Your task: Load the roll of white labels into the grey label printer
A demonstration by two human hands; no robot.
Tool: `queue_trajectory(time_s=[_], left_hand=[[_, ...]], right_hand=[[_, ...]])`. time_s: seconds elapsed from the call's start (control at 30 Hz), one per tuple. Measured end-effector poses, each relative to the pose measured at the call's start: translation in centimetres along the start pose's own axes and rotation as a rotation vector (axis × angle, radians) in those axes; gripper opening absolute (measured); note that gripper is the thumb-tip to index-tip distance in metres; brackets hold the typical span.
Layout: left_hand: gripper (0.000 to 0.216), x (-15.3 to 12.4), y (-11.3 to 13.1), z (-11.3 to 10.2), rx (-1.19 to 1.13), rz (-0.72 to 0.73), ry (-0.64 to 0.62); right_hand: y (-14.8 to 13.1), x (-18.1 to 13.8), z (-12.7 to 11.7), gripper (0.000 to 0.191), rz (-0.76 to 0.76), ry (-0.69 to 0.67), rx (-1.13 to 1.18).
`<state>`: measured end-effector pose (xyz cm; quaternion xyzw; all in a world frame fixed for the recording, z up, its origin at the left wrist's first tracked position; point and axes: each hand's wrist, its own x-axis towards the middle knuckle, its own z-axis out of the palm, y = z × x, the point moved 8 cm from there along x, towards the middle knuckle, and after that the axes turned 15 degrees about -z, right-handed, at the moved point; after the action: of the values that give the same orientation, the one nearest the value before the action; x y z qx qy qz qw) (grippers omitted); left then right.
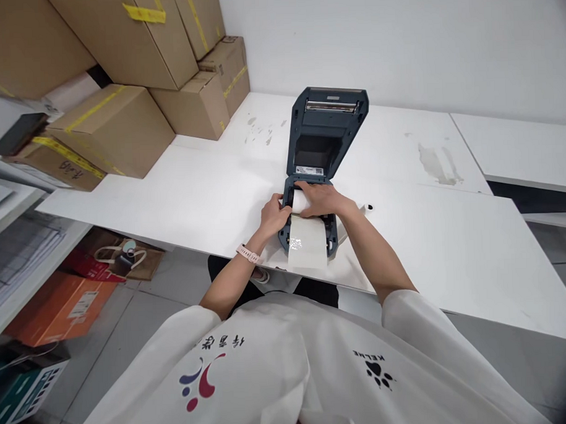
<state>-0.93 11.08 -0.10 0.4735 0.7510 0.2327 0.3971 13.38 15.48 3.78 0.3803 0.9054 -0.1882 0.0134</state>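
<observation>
The right hand [322, 199] lies palm down over a roll of white label paper [300, 202], fingers curved round it in a grip from above. The left hand [274, 213] has bent fingers pressed in at the roll's left end, against the wall of the bay. From where I stand I cannot tell whether they pinch the roll or only steady it. A pink wristwatch [248, 254] sits on that wrist.

The roll sits low in the open bay of a dark blue-grey plastic label printer [329, 238], whose lid [329, 127] is tipped back upright behind the hands. A loose white strip of paper [307, 243] runs from the roll out over the printer's front edge towards the person.

I would judge this to be the seating step: getting the roll settled between its side guides. The next move seems to call for a straight strip (no skew at the front slot) and both hands clear before the lid comes down.

The printer stands at the near edge of a white table [451, 243], with brown cardboard boxes [122, 125] stacked well off to the left.
</observation>
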Motion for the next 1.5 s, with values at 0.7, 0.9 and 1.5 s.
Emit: queue_trajectory(time_s=[0.7,0.9,1.5], left_hand=[[0.044,0.8,-1.0,0.5,-0.138,0.019,0.011],[0.044,0.5,-0.9,0.4,-0.152,0.013,-0.017],[0.047,0.6,-1.1,0.6,-0.249,0.008,-0.028]], right_hand=[[18.6,-8.6,-2.8,0.099,0.165,0.749,0.804],[20.3,-9.3,0.3,0.102,0.198,0.762,0.897],[5.0,-13.2,-2.3,0.051,-0.259,0.541,0.799]])
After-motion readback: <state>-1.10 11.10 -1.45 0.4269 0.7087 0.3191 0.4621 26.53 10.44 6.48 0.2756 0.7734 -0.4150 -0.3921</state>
